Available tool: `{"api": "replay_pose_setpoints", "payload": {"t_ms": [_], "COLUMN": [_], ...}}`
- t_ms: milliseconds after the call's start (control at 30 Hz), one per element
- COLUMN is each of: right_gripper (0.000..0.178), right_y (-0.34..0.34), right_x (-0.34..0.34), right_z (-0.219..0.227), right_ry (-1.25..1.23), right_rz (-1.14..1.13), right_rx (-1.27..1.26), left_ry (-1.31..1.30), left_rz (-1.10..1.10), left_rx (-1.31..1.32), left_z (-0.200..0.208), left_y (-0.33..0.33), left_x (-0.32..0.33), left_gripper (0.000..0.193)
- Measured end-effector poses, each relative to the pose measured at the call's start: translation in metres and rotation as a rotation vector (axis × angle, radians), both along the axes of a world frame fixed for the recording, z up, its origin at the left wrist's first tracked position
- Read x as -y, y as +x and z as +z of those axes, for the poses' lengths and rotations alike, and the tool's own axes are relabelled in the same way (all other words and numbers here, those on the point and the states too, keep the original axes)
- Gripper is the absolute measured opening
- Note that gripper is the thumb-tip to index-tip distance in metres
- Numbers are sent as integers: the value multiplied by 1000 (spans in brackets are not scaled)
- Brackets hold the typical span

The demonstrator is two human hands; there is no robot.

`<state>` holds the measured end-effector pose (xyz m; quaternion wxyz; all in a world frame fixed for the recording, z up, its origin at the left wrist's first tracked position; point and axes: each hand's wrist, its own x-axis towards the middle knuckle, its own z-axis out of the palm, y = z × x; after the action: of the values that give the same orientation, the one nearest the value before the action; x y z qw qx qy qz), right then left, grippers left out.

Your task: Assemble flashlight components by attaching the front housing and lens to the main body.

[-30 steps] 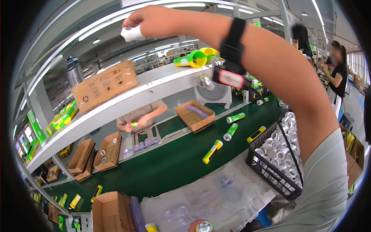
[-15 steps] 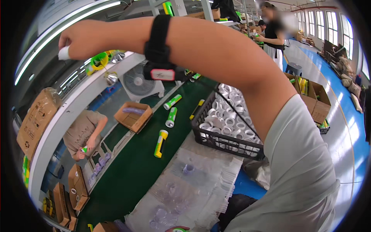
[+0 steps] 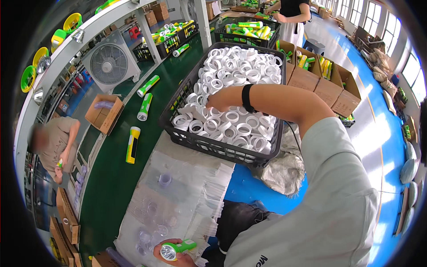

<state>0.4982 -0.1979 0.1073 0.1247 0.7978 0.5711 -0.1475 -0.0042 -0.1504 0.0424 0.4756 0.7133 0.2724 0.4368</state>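
My left hand (image 3: 182, 258), low in the picture, is closed around a green-and-white flashlight (image 3: 186, 244). The flashlight's round reflector faces up and to the left. My right arm stretches across to a black plastic crate (image 3: 209, 149) heaped with white plastic rings (image 3: 231, 116). There my right hand (image 3: 219, 101) is bent down, its fingers curled together at a white ring near the crate's left side; the fingertips are partly hidden. Clear plastic rings (image 3: 165, 179) and lens-like pieces lie on a pale sheet (image 3: 147, 187) beside my left hand.
Several flashlights lie on the green conveyor belt (image 3: 102, 196), including a yellow one (image 3: 133, 144). A cardboard box (image 3: 104, 116) stands at its far edge, near a seated co-worker (image 3: 55, 147). Flashlight crates (image 3: 244, 41) and cartons (image 3: 316, 84) stand behind. Overhead runs a white frame (image 3: 106, 22).
My right hand has come from high at the left down into the ring crate. The view has shifted, bringing my left hand with the flashlight more fully into sight.
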Motion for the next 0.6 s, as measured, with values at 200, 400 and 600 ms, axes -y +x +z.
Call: {"api": "replay_pose_setpoints", "payload": {"t_ms": [200,400,600], "right_gripper": [15,27,32], "right_y": [28,25,-64], "right_x": [16,13,14], "right_z": [-55,-4,68], "right_ry": [16,200,522], "right_rz": [373,126,66], "right_rx": [470,94,-595], "left_ry": [55,-22,-16], "left_rz": [-6,165,62], "left_rx": [-17,109,141], "left_z": [-5,-15,-28], "left_y": [4,1,-13], "left_x": [0,4,1], "left_gripper": [47,77,75]}}
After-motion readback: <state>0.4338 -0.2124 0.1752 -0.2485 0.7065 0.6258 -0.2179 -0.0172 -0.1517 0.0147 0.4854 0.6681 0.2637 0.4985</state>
